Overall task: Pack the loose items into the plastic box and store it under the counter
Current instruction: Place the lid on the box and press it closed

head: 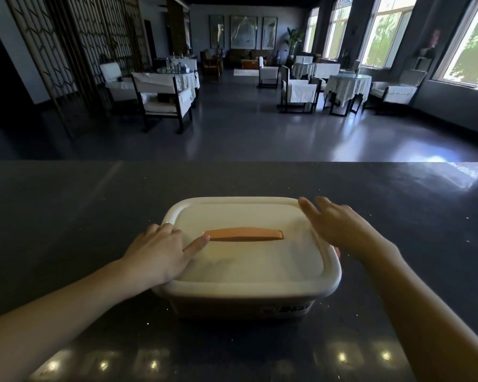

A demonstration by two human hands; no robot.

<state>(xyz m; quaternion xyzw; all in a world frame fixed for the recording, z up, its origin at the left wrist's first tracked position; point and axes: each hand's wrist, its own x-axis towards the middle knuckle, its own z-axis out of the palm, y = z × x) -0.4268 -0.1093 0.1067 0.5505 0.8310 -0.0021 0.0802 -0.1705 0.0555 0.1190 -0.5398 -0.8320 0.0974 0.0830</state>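
Note:
A cream plastic box point(246, 271) with its lid on sits in the middle of the dark counter point(66, 210). An orange handle point(243, 234) lies flat across the lid. My left hand point(163, 252) rests flat on the lid's left edge, its forefinger touching the handle's left end. My right hand point(334, 227) hovers over the lid's right side with fingers spread and holds nothing; its thumb reaches down past the right rim. What is inside the box is hidden by the lid. No loose items show on the counter.
The counter's far edge point(232, 161) runs straight across the view. Beyond it lies a dim dining room with a dark glossy floor, covered tables point(347, 85) and white-cushioned chairs point(163, 100). Bright windows line the right wall.

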